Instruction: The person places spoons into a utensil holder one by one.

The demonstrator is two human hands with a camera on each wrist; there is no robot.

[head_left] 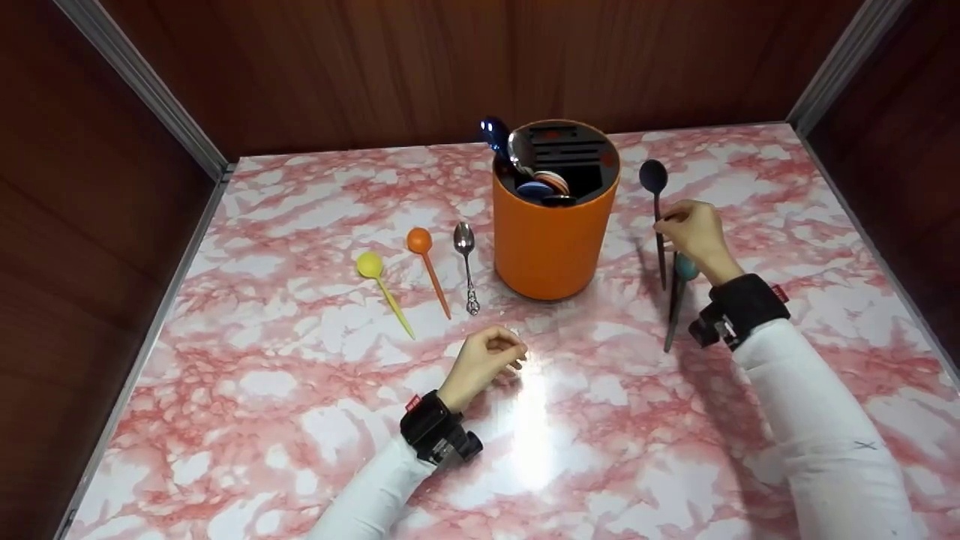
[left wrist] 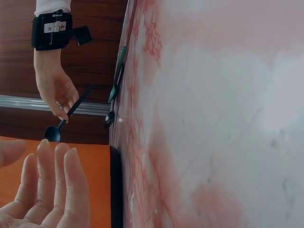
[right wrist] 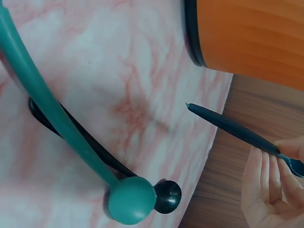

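My right hand (head_left: pixel 697 232) pinches a dark spoon (head_left: pixel 653 177) by its handle, bowl toward the far side, held up off the table right of the orange utensil holder (head_left: pixel 551 247). Below that hand a teal spoon (right wrist: pixel 131 200) lies across a black spoon (right wrist: pixel 167 196) on the tabletop. My left hand (head_left: pixel 484 360) hovers in front of the holder, fingers loosely bent and holding nothing; the left wrist view shows its fingers (left wrist: pixel 45 185) spread against the orange wall. A blue spoon (head_left: pixel 493 135) and a silver spoon (head_left: pixel 519 152) lean out of the holder.
Left of the holder lie a yellow spoon (head_left: pixel 370 265), an orange spoon (head_left: pixel 420 241) and an ornate silver spoon (head_left: pixel 464 238). The marbled red and white tabletop (head_left: pixel 247 442) is bounded by dark wood panels (head_left: pixel 360 67) at the back and sides.
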